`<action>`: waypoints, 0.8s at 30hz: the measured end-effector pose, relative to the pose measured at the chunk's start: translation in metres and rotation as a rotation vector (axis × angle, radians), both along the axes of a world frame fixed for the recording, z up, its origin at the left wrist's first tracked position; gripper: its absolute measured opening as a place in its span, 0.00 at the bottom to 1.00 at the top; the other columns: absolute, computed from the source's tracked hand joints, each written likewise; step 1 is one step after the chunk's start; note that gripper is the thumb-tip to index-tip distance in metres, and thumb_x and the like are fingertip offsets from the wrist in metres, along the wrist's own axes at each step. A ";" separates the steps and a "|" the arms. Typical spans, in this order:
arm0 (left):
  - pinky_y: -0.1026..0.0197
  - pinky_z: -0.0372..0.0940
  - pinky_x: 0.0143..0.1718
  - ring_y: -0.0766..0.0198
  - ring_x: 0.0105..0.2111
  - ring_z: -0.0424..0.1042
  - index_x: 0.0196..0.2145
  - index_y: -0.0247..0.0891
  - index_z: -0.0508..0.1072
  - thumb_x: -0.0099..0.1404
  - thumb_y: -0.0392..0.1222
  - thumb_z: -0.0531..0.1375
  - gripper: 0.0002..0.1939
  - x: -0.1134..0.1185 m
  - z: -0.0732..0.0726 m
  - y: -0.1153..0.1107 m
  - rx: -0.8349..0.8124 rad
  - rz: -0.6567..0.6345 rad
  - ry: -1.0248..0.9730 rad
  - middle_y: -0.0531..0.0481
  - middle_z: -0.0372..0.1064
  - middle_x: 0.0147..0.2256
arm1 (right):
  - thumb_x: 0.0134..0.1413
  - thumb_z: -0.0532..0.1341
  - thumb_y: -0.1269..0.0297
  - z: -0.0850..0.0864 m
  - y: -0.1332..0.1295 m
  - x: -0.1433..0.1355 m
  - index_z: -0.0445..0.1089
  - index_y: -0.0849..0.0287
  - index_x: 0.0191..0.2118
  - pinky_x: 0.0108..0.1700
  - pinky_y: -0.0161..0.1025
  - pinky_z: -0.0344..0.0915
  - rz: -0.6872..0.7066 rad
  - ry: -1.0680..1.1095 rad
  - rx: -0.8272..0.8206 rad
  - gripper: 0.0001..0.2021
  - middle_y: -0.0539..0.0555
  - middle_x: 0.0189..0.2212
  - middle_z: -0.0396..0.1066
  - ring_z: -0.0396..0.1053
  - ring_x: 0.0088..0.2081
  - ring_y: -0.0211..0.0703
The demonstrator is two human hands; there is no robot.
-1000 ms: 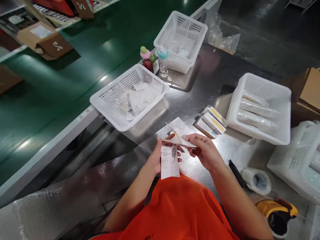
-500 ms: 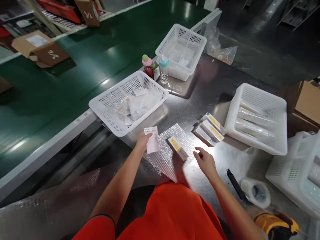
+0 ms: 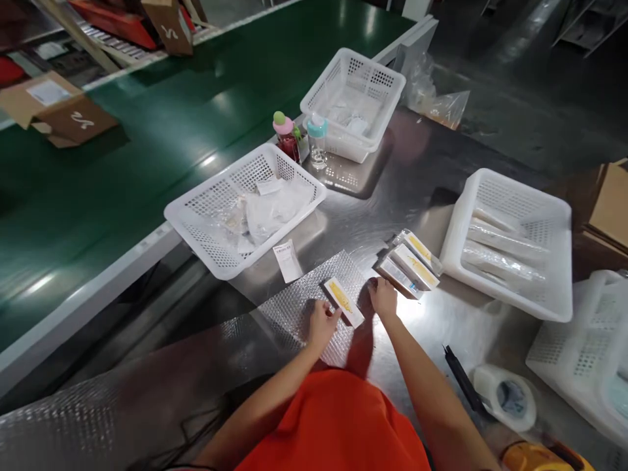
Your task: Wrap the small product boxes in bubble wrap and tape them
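Note:
A small white box with a yellow print [image 3: 343,303] lies on a sheet of bubble wrap [image 3: 289,313]. My left hand [image 3: 324,324] is at the box's lower left side, its thumb and fingertips a little apart. At the right edge of the wrap, my right hand [image 3: 383,297] has its fingers curled down on that edge, just left of several similar boxes [image 3: 409,263]. A printed paper slip [image 3: 288,261] rests on the metal table above the wrap, with no hand on it.
White baskets stand at the left [image 3: 223,265], back [image 3: 356,147] and right [image 3: 520,301]. Two bottles [image 3: 318,147] stand between the left and back ones. A black cutter [image 3: 464,379] and a tape roll [image 3: 510,398] lie at the lower right. A green conveyor [image 3: 161,144] runs behind.
My left hand has let go of the paper slip, now on the table, and moved right and down to the box. My right hand has moved up and left, its fingers now curled at the wrap's edge.

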State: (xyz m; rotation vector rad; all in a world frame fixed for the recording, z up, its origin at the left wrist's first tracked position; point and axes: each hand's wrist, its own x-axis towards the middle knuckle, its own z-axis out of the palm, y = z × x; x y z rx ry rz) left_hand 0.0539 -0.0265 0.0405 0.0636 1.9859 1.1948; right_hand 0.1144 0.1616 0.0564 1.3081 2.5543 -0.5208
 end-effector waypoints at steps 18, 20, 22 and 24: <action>0.62 0.63 0.33 0.66 0.26 0.66 0.24 0.38 0.67 0.59 0.54 0.59 0.16 -0.010 -0.031 0.010 0.219 0.088 -0.152 0.54 0.66 0.24 | 0.59 0.55 0.77 -0.022 -0.112 0.033 0.73 0.63 0.54 0.60 0.50 0.66 0.488 0.304 0.014 0.19 0.63 0.53 0.72 0.66 0.57 0.54; 0.62 0.62 0.33 0.66 0.26 0.66 0.25 0.39 0.67 0.61 0.57 0.56 0.18 -0.008 -0.031 0.008 0.209 0.095 -0.131 0.53 0.66 0.24 | 0.58 0.54 0.79 -0.024 -0.117 0.039 0.71 0.63 0.56 0.61 0.54 0.65 0.545 0.287 0.034 0.22 0.65 0.57 0.69 0.64 0.59 0.56; 0.62 0.61 0.33 0.65 0.26 0.64 0.22 0.39 0.66 0.59 0.54 0.60 0.17 -0.007 -0.031 0.010 0.174 0.098 -0.074 0.54 0.64 0.23 | 0.56 0.54 0.79 -0.023 -0.118 0.041 0.70 0.64 0.57 0.61 0.55 0.64 0.571 0.269 0.052 0.23 0.66 0.58 0.67 0.63 0.60 0.58; 0.63 0.59 0.33 0.65 0.26 0.62 0.18 0.39 0.65 0.55 0.46 0.63 0.14 -0.009 -0.033 0.013 0.133 0.094 -0.009 0.55 0.61 0.20 | 0.57 0.54 0.78 -0.019 -0.112 0.037 0.71 0.62 0.55 0.59 0.54 0.65 0.532 0.269 0.034 0.22 0.65 0.55 0.70 0.65 0.57 0.57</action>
